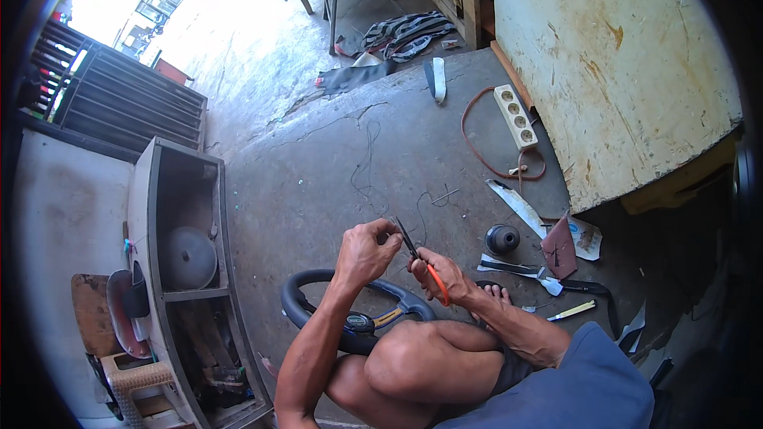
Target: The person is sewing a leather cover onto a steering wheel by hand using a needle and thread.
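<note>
My right hand grips scissors with orange handles, their slim dark blades pointing up toward my other hand. Close to the blade tips, my left hand has its thumb and fingers pinched together; whatever is between them is too small to make out. A dark steering wheel lies under my forearms by my bent knees, partly hidden by my arm and leg. Thin dark thread trails over the floor beyond my hands. Near it is a thin rod.
To the right lie a white power strip with an orange cord, a round black object, a reddish-brown scrap, black strips and a yellow cutter knife. A metal cabinet stands left, a pale board right. Striped cloth lies farther off.
</note>
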### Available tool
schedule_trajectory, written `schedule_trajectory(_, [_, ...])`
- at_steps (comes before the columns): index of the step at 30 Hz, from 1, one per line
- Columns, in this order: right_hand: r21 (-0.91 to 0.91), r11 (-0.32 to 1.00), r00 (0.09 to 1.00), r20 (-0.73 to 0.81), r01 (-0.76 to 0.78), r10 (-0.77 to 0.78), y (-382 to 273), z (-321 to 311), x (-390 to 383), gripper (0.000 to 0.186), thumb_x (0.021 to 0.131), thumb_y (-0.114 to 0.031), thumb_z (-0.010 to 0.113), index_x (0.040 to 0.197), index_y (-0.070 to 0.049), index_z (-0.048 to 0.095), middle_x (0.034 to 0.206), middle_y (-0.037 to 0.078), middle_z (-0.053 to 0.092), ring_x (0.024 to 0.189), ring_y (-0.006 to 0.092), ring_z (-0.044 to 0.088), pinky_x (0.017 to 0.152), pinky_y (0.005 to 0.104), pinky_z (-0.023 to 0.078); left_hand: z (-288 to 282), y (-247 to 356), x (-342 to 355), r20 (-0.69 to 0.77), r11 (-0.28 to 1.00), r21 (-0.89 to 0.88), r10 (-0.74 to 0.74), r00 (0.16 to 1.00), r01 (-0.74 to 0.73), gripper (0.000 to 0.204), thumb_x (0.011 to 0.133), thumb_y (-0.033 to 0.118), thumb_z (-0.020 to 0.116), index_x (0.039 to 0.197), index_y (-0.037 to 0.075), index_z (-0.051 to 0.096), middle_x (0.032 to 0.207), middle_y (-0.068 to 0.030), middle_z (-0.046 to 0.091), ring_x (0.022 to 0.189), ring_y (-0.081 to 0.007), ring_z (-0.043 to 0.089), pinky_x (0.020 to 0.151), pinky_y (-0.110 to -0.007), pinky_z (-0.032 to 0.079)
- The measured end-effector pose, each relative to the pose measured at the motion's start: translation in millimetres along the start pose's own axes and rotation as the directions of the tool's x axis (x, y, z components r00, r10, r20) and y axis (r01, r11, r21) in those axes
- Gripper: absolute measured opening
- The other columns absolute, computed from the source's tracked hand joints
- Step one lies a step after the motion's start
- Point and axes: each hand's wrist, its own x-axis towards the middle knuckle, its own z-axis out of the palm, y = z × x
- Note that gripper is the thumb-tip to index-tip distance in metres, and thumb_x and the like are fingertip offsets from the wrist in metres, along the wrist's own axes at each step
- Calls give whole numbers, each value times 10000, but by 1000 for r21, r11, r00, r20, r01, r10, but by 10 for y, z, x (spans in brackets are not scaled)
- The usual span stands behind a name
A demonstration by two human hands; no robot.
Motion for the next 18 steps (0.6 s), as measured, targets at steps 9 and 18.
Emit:
schedule_trajectory(9, [-102, 992, 992, -85, 80, -89, -105, 52, -65, 570, 1017, -599, 543, 1028, -31, 588, 858, 198, 655, 799, 311, 665, 732, 433, 509, -9, 54, -16, 6, 999, 12, -30, 1000, 30, 256, 884, 245, 694, 1023, 48, 780, 739, -188, 714, 643, -264, 704, 664, -391, 537])
schedule_trajectory(18, [-174, 984, 958, -285, -23, -28, 45, 10, -104, 508, 968, -504, 684, 924, -11, 575, 705, 240, 620, 684, 391, 671, 642, 446, 499, 1, -21, -65, -43, 998, -26, -57, 997, 56, 256, 885, 268, 737, 998, 41, 777, 615, -78, 621, 581, -103, 553, 575, -334, 457])
